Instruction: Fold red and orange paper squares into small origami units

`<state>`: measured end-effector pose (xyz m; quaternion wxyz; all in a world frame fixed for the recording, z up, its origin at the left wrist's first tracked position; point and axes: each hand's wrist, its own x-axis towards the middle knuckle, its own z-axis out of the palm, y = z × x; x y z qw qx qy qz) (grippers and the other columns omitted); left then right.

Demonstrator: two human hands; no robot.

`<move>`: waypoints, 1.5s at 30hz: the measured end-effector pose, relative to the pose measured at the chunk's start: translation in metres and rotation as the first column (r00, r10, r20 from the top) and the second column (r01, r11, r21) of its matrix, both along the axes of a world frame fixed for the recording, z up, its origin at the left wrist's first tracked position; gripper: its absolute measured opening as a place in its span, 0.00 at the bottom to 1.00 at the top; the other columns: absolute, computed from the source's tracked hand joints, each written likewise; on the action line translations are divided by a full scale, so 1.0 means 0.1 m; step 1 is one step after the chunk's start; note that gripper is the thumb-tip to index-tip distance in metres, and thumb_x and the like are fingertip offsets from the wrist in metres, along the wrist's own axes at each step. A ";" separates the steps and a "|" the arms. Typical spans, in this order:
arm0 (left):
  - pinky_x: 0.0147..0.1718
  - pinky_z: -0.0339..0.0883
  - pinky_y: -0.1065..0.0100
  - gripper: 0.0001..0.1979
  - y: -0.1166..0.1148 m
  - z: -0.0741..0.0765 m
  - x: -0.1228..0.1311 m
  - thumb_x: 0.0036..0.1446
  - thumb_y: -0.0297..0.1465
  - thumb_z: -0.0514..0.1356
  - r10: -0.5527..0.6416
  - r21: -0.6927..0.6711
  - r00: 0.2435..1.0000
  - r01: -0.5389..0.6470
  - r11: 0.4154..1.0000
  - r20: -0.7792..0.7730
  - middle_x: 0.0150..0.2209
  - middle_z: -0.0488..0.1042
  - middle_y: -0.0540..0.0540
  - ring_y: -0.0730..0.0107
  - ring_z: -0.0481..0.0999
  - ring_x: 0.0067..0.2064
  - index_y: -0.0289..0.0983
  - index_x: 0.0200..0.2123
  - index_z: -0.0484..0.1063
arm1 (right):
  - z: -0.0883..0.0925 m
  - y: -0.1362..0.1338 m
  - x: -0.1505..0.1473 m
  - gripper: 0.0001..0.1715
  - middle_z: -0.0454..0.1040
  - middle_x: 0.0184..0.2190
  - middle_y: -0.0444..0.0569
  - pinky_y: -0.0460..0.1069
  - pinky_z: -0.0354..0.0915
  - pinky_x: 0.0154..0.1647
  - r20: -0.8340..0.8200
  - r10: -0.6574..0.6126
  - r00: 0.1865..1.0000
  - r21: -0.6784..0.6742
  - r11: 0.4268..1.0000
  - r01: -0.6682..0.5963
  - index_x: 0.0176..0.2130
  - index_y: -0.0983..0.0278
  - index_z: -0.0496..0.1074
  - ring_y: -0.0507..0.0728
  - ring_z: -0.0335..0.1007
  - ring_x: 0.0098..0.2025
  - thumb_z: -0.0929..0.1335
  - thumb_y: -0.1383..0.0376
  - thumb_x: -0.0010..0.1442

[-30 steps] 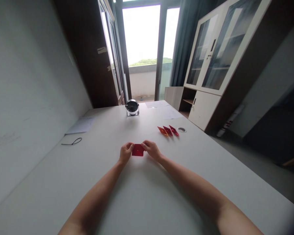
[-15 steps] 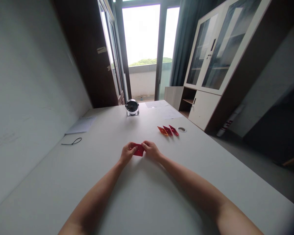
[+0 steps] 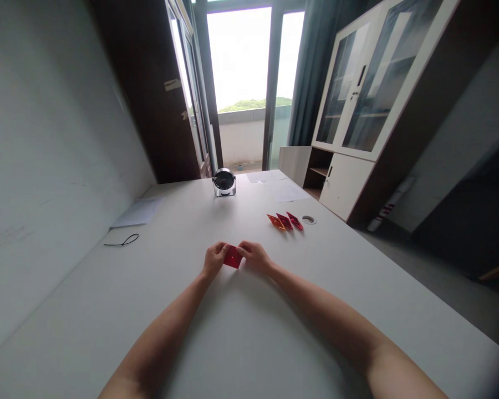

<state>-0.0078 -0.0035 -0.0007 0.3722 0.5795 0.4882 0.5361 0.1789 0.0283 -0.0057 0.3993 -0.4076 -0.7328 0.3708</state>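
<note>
Between my hands, just over the white table (image 3: 249, 332), is a red envelope (image 3: 232, 258), small and roughly square, tilted a little. My left hand (image 3: 215, 259) pinches its left edge. At the upper right edge, my right hand (image 3: 253, 256) grips it between thumb and fingers. Farther off to the right stand an orange envelope (image 3: 276, 222) and two red ones, a darker red envelope (image 3: 284, 222) and a bright red envelope (image 3: 295, 221), side by side in a slanted row.
A round grommet hole (image 3: 309, 220) lies right of the row. A small silver-framed fan (image 3: 224, 182) stands at the far end. On the left are a black cable tie (image 3: 125, 240) and white paper (image 3: 137, 213); more paper sheets (image 3: 291, 193) lie at the back right.
The red envelope has turned slightly and tipped, its lower right corner now pointing down. My left thumb has moved up towards its top left corner; my right hand shifted slightly left.
</note>
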 end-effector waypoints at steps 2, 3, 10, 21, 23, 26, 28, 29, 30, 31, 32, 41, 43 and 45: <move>0.27 0.65 0.71 0.21 0.00 0.00 0.00 0.57 0.48 0.61 -0.006 -0.014 1.000 0.006 1.000 0.026 0.25 0.75 0.48 0.70 0.73 0.27 0.34 0.29 0.75 | 0.00 0.01 0.00 0.16 0.74 0.24 0.44 0.45 0.59 0.29 -0.029 0.009 1.000 -0.018 1.000 -0.010 0.30 0.65 0.74 0.51 0.65 0.26 0.66 0.55 0.59; 0.27 0.66 0.71 0.21 0.01 -0.01 0.00 0.57 0.48 0.60 -0.012 -0.023 0.999 0.013 1.000 0.038 0.25 0.75 0.48 0.71 0.73 0.26 0.34 0.29 0.75 | 0.00 0.01 0.00 0.16 0.74 0.24 0.44 0.45 0.59 0.29 -0.041 0.013 0.999 -0.022 1.000 -0.014 0.30 0.65 0.74 0.51 0.65 0.26 0.66 0.55 0.59; 0.30 0.70 0.69 0.21 0.04 -0.05 0.02 0.51 0.46 0.67 -0.102 -0.080 0.990 0.111 0.991 0.099 0.30 0.78 0.45 0.67 0.77 0.30 0.33 0.36 0.75 | 0.05 -0.01 0.02 0.17 0.72 0.22 0.43 0.46 0.58 0.29 -0.027 -0.053 0.998 0.045 0.998 0.054 0.30 0.64 0.74 0.51 0.62 0.25 0.66 0.55 0.60; 0.33 0.70 0.69 0.15 0.02 -0.02 0.05 0.48 0.34 0.68 -0.203 -0.070 0.975 0.209 0.975 0.088 0.31 0.76 0.47 0.70 0.75 0.32 0.34 0.38 0.74 | 0.07 -0.02 0.01 0.18 0.70 0.22 0.43 0.46 0.56 0.28 0.006 -0.056 0.998 0.074 0.996 0.055 0.30 0.64 0.74 0.51 0.60 0.25 0.65 0.54 0.61; 0.35 0.70 0.69 0.14 0.01 -0.01 0.05 0.48 0.33 0.67 -0.207 -0.065 0.973 0.214 0.975 0.098 0.32 0.76 0.47 0.70 0.75 0.33 0.33 0.38 0.74 | 0.07 -0.02 0.01 0.18 0.70 0.22 0.43 0.46 0.57 0.28 0.010 -0.062 0.998 0.076 0.995 0.061 0.30 0.64 0.74 0.51 0.60 0.25 0.65 0.53 0.61; 0.36 0.69 0.69 0.13 0.02 -0.02 0.04 0.48 0.33 0.67 -0.210 -0.066 0.972 0.217 0.974 0.104 0.32 0.77 0.46 0.69 0.75 0.34 0.33 0.37 0.75 | 0.07 -0.02 0.01 0.18 0.70 0.22 0.42 0.46 0.57 0.28 0.015 -0.069 0.998 0.077 0.995 0.067 0.30 0.64 0.74 0.51 0.60 0.25 0.65 0.53 0.61; 0.36 0.69 0.68 0.13 0.03 -0.04 0.04 0.49 0.34 0.67 -0.206 -0.071 0.974 0.213 0.974 0.100 0.32 0.77 0.46 0.69 0.75 0.33 0.33 0.36 0.76 | 0.08 -0.02 0.01 0.18 0.70 0.22 0.42 0.45 0.58 0.29 0.012 -0.067 0.998 0.073 0.995 0.066 0.30 0.64 0.74 0.51 0.60 0.25 0.65 0.53 0.61; 0.36 0.69 0.68 0.13 0.04 -0.05 0.03 0.49 0.35 0.67 -0.202 -0.072 0.975 0.209 0.975 0.096 0.32 0.78 0.45 0.69 0.75 0.34 0.33 0.36 0.76 | 0.08 -0.02 0.01 0.18 0.70 0.22 0.42 0.45 0.58 0.29 0.009 -0.066 0.998 0.070 0.995 0.066 0.30 0.64 0.74 0.51 0.60 0.25 0.65 0.53 0.61; 0.36 0.69 0.67 0.13 0.04 -0.06 0.03 0.50 0.35 0.67 -0.198 -0.072 0.976 0.204 0.976 0.093 0.33 0.78 0.45 0.68 0.76 0.34 0.33 0.36 0.76 | 0.08 -0.02 0.01 0.18 0.70 0.22 0.42 0.45 0.58 0.29 0.007 -0.067 0.998 0.069 0.995 0.066 0.30 0.64 0.74 0.51 0.60 0.25 0.65 0.54 0.61; 0.37 0.70 0.67 0.13 0.05 -0.07 0.03 0.50 0.36 0.67 -0.195 -0.069 0.977 0.201 0.977 0.092 0.33 0.78 0.45 0.67 0.76 0.34 0.33 0.36 0.76 | 0.08 -0.02 0.01 0.18 0.70 0.22 0.42 0.45 0.58 0.29 0.005 -0.067 0.998 0.069 0.995 0.067 0.30 0.64 0.74 0.51 0.60 0.25 0.65 0.54 0.61; 0.37 0.70 0.67 0.13 0.06 -0.08 0.03 0.51 0.36 0.66 -0.194 -0.067 0.977 0.200 0.977 0.090 0.33 0.79 0.44 0.67 0.76 0.35 0.33 0.37 0.76 | 0.07 -0.02 0.01 0.18 0.70 0.21 0.42 0.45 0.58 0.29 0.003 -0.070 0.998 0.072 0.995 0.070 0.30 0.64 0.74 0.51 0.60 0.25 0.65 0.54 0.61; 0.36 0.71 0.66 0.17 0.06 -0.09 0.03 0.56 0.42 0.62 -0.174 -0.068 0.981 0.180 0.981 0.088 0.34 0.79 0.43 0.65 0.77 0.35 0.33 0.38 0.77 | 0.07 -0.01 0.01 0.17 0.70 0.21 0.42 0.45 0.57 0.28 0.012 -0.080 0.997 0.086 0.993 0.079 0.29 0.64 0.74 0.51 0.60 0.25 0.66 0.54 0.60; 0.34 0.71 0.66 0.18 0.06 -0.10 0.03 0.57 0.43 0.61 -0.162 -0.062 0.983 0.168 0.984 0.083 0.33 0.79 0.43 0.65 0.77 0.33 0.33 0.38 0.78 | 0.06 -0.01 0.01 0.16 0.70 0.21 0.42 0.45 0.57 0.28 0.011 -0.082 0.997 0.087 0.993 0.081 0.29 0.64 0.74 0.51 0.60 0.25 0.66 0.55 0.60; 0.32 0.71 0.67 0.19 0.07 -0.11 0.02 0.57 0.44 0.61 -0.152 -0.058 0.985 0.157 0.986 0.083 0.33 0.78 0.43 0.66 0.76 0.32 0.33 0.38 0.78 | 0.06 -0.01 0.01 0.16 0.71 0.22 0.42 0.45 0.57 0.28 0.008 -0.079 0.997 0.088 0.993 0.078 0.29 0.63 0.74 0.51 0.61 0.25 0.66 0.56 0.60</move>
